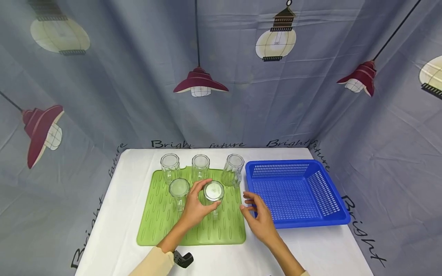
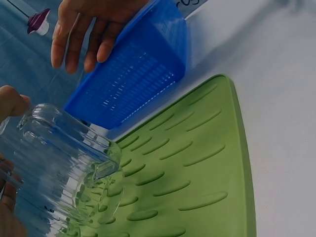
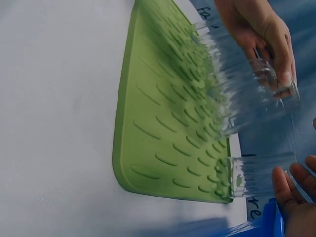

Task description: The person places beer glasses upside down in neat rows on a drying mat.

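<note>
My left hand [image 1: 196, 207] grips a clear glass mug [image 1: 213, 191] near its base, thumb on one side and fingers on the other. The mug is upside down over a green drying mat [image 1: 193, 234]; whether its rim touches the mat I cannot tell. Another upturned glass mug [image 1: 179, 188] stands just left of that hand. Behind, a row holds a left mug [image 1: 170, 166], a middle mug [image 1: 200, 165] and a right mug [image 1: 233, 168]. My right hand [image 1: 259, 220] holds nothing, its fingers loosely bent, between the mat and a blue plastic basket [image 1: 297, 222].
The basket has slatted walls and stands to the right of the mat on a white-covered table [image 1: 127, 184]. A grey-blue curtain [image 1: 221, 119] printed with lamps surrounds the table's back and sides. A black device [image 1: 183, 259] sits at my left wrist.
</note>
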A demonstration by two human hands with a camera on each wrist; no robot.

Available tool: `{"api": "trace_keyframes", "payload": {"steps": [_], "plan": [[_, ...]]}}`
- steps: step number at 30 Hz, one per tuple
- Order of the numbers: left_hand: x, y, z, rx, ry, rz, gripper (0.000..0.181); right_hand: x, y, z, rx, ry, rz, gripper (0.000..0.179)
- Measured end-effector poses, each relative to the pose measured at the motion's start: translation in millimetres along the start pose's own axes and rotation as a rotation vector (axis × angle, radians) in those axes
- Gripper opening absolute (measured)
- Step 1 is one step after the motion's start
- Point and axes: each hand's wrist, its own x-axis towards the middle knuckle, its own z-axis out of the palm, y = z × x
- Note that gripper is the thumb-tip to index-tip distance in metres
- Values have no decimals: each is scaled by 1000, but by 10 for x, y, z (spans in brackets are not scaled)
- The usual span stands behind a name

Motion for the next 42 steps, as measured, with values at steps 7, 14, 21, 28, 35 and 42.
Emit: {"api": "trace_keyframes", "payload": {"steps": [7, 14, 21, 28, 35, 42], "plan": [[76, -54, 82, 27, 16, 0, 85, -23, 12, 9, 3, 13, -7, 42], [110, -94, 137, 39, 30, -19, 83, -63, 3, 24, 3, 18, 4, 38], [96, -148, 173, 34, 14, -24, 83, -74, 3, 35, -5, 20, 2, 36], [124, -168, 174, 14, 2, -8, 83, -81, 3, 34, 1, 14, 8, 37], [158, -179, 162, -3, -15, -16, 87, -69, 8, 31, -4, 17, 2, 36], [167, -220, 161, -19, -30, -37, 89, -65, 5, 19, 5, 20, -1, 36]]}}
